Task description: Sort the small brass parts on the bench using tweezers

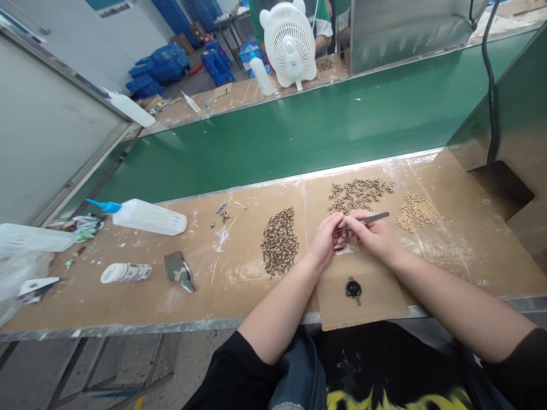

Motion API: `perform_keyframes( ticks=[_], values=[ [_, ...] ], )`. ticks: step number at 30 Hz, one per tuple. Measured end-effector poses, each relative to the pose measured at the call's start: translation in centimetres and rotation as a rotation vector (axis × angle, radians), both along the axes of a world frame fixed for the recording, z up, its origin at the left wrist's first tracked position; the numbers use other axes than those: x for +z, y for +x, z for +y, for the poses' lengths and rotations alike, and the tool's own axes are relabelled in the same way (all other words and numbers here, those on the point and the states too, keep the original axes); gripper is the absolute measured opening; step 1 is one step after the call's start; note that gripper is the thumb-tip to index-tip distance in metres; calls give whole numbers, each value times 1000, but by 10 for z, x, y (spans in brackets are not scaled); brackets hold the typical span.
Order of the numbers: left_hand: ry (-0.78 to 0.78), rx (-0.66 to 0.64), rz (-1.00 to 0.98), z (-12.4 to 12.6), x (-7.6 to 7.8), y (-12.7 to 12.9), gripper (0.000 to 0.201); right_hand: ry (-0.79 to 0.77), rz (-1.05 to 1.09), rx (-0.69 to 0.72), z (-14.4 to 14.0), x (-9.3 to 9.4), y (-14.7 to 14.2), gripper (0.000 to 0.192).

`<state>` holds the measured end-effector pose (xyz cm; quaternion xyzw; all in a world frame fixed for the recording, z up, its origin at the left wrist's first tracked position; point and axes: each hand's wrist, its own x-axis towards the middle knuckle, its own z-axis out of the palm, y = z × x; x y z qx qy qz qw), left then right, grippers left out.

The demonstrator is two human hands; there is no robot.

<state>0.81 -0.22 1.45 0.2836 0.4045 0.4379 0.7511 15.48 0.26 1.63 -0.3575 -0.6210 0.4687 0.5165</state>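
Observation:
My right hand [372,234] is closed around a pair of dark tweezers [378,217], whose blunt end sticks out to the right. Close against it, my left hand [327,238] has its fingers pinched together; whatever they hold is too small or hidden. Just beyond both hands lies a spread of small brass-coloured metal parts [356,193]. Left of my left hand is a denser pile of similar small parts with reddish centres [280,242]. Small tan beads [416,210] lie to the right. Below my hands, a round black dish [353,288] sits on a cardboard piece [331,302].
On the left lie a white bottle with blue nozzle [147,216], a small white tub [126,273] and a camouflage cloth piece [178,270]. A green conveyor belt [265,136] runs behind the table. Beyond it stand a white fan [290,45] and a person [323,34]. A black cable [491,85] hangs right.

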Motion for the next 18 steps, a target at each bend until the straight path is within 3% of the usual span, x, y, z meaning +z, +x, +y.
perform_keyframes(
  ticks=[7, 18],
  values=[
    [58, -15, 25, -1, -1, 2, 48, -164, 88, 24, 3, -4, 1, 46],
    [84, 0, 66, -2, 2, 2, 51, -138, 80, 29, 2, 2, 0, 47]
  ],
)
